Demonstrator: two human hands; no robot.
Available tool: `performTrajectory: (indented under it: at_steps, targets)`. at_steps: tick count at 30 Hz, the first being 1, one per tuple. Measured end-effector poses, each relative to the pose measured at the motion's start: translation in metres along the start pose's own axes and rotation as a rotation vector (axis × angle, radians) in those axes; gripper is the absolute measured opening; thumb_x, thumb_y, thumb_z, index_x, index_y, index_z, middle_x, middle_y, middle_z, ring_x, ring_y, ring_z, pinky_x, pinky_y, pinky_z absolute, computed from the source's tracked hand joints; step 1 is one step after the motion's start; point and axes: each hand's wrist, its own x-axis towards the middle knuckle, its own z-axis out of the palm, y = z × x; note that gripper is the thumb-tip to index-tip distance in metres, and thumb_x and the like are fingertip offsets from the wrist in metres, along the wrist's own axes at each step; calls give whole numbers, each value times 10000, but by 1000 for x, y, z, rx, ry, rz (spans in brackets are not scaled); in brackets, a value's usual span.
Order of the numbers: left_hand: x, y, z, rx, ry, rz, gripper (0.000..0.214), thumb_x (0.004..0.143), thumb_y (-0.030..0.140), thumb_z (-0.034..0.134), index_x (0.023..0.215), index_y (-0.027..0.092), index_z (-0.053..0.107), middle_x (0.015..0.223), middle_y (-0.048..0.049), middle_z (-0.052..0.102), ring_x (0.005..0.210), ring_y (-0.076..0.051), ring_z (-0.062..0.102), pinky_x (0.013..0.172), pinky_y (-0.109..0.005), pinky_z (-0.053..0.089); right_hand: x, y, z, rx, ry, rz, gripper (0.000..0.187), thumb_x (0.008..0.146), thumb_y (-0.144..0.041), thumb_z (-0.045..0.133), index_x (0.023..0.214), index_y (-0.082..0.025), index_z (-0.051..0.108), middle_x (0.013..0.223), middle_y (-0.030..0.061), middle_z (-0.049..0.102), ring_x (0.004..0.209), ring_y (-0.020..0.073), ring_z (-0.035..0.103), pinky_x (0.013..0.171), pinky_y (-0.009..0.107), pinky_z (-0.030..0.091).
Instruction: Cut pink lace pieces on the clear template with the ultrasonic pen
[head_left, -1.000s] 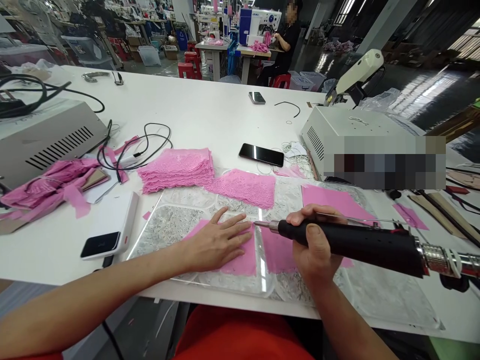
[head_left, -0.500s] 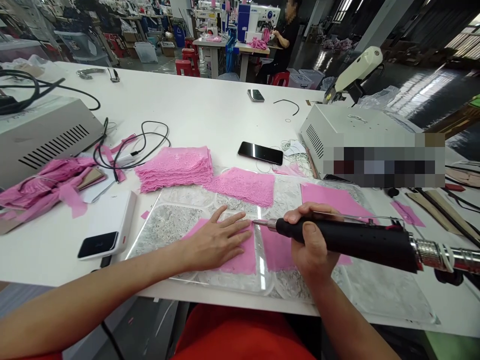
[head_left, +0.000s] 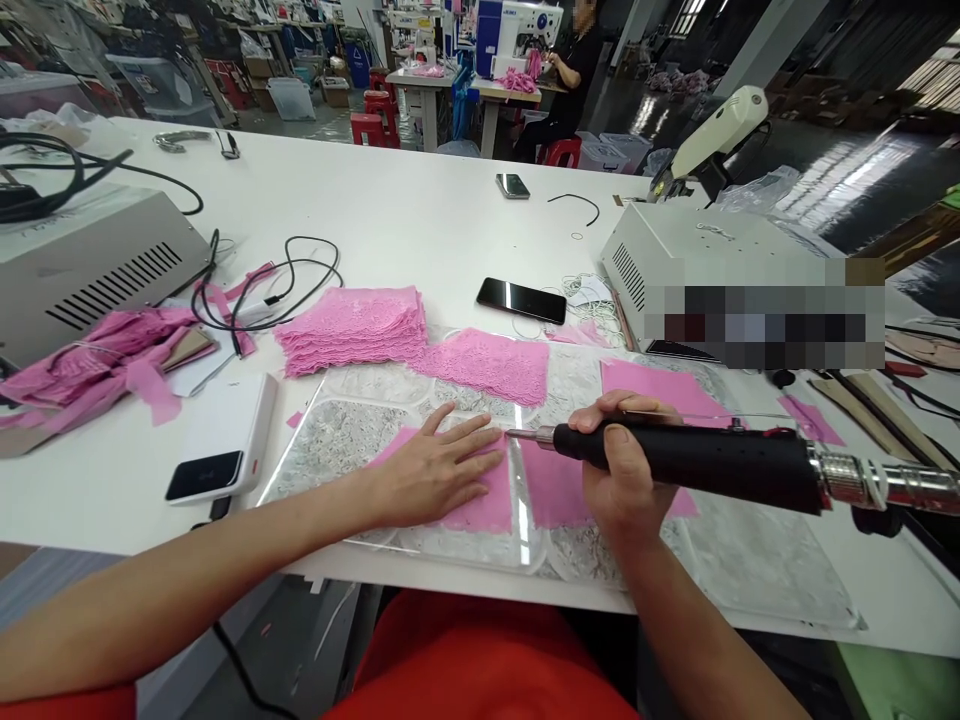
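My left hand (head_left: 442, 470) lies flat with spread fingers on a pink fabric piece (head_left: 491, 508), which sits on a clear plastic template (head_left: 420, 552). In my right hand (head_left: 630, 480) is a thick black handheld tool (head_left: 705, 462) with a narrow metal tip and a metal-sheathed cable end. Its tip points left and reaches the fabric's upper right corner beside my left fingertips; whether it touches cannot be made out. Another pink piece (head_left: 551, 485) lies under the template's right part, partly behind my right hand. Beyond are a single pink lace piece (head_left: 491, 365) and a lace stack (head_left: 356, 330).
A black phone (head_left: 521, 300) lies beyond the lace. Grey vented boxes stand at left (head_left: 97, 275) and right (head_left: 720, 255). Looped black cable (head_left: 307, 265), pink scraps (head_left: 105, 360) and a white power bank (head_left: 229, 435) occupy the left side. A person (head_left: 574, 80) sits by a distant sewing machine.
My view has shifted slightly, so the table sits a little higher in the picture. Both hands and the tool keep nearly the same place over the fabric; the tool's rear end has risen slightly.
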Motion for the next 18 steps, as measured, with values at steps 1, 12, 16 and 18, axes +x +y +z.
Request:
performTrajectory:
  at_steps: [1,12,16,18]
  targets:
    - [-2,1,-3,4,1,-3,402,1035,335,400,1357,127,519,1435,-135,521,1374,-320,428,1140,-580,276,1,-2,0,12,23,9,150,767,-204,653,896,-240,586,887,-28,575,653,86,593,687,316,542]
    - [-93,16,-30,150,92,-237,357,1029,211,376,1338,128,535,1399,-98,566,1365,-246,454,1192,-466,237,5,-20,25,57,67,116,142,721,-223,670,842,-210,597,803,-29,561,632,90,568,657,302,533]
    - [-110,20,-25,153,93,-291,382,1036,245,366,1371,131,510,1441,-99,523,1369,-255,444,1183,-468,249,1,-8,52,87,-2,163,162,721,-222,677,858,-218,591,815,-35,555,643,87,571,670,300,531]
    - [-113,22,-23,127,92,-305,388,1041,279,366,1373,143,513,1451,-90,513,1373,-264,437,1175,-472,264,-3,0,66,103,-33,169,169,726,-217,672,873,-224,588,825,-37,559,647,86,574,672,299,530]
